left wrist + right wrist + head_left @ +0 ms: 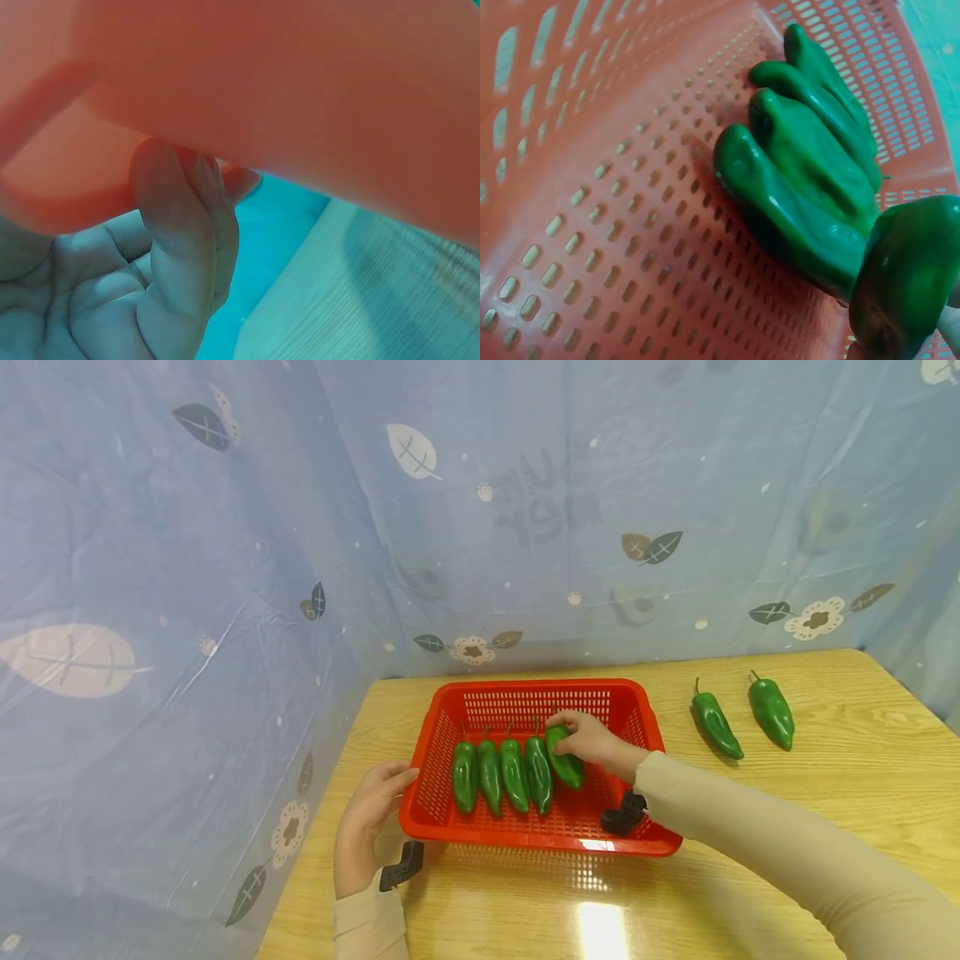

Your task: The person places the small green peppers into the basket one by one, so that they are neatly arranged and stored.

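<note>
A red perforated basket (633,720) stands on the wooden table. Inside it several green peppers (501,772) lie side by side, stems pointing away. My right hand (592,739) reaches into the basket and grips a further green pepper (564,763) at the right end of the row; the right wrist view shows that pepper (907,281) close up beside the others (802,180). My left hand (369,814) rests against the basket's left front corner, fingers touching the rim (187,217). Two more green peppers (716,724) (772,712) lie on the table to the right.
A blue leaf-patterned plastic sheet (225,568) hangs behind and to the left of the table. The table's left edge (322,827) runs close to my left hand. Bare wood (825,793) stretches in front of and right of the basket.
</note>
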### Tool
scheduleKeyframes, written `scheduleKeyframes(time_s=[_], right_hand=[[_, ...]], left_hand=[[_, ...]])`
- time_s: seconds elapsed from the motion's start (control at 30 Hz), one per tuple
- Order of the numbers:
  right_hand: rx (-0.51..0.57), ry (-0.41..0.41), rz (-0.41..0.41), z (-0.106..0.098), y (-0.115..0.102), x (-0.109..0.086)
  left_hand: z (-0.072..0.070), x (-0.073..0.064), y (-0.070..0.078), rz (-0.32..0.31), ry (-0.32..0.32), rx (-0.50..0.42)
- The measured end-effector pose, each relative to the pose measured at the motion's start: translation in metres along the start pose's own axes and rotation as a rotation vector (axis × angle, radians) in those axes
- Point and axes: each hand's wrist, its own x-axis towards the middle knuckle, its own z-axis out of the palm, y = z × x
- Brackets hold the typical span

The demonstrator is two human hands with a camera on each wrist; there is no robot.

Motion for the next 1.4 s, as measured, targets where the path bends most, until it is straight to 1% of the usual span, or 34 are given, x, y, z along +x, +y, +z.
scheduleKeyframes(time_s=[0.17,0.33,0.4,0.57,0.63,0.77,1.0,1.4], right_hand=[[-0.054,-0.003,0.003,0.003,0.002,-0.001],[-0.112,0.013,0.007,0.006,0.005,-0.002],[-0.115,0.012,0.022,0.007,0.007,-0.001],[-0.163,0.005,0.032,0.008,0.009,0.001],[-0.195,0.003,0.024,0.009,0.01,0.002],[-0.226,0.002,0.023,0.011,0.011,0.003],[-0.223,-0.01,0.052,0.015,0.016,0.005],[-0.225,0.017,0.037,0.019,0.017,0.006]], left_hand=[[0.001,0.0,0.001,-0.003,0.005,0.005],[0.001,0.0,0.001,-0.009,0.008,0.012],[0.001,0.0,0.001,-0.012,0.012,0.01],[0.001,0.0,0.001,-0.011,0.011,0.007],[0.0,0.0,0.001,-0.007,0.008,0.009],[0.0,0.001,0.001,-0.005,0.011,0.005],[0.001,0.0,0.0,-0.006,0.022,0.003],[0.001,0.0,0.001,-0.009,0.012,0.0]])
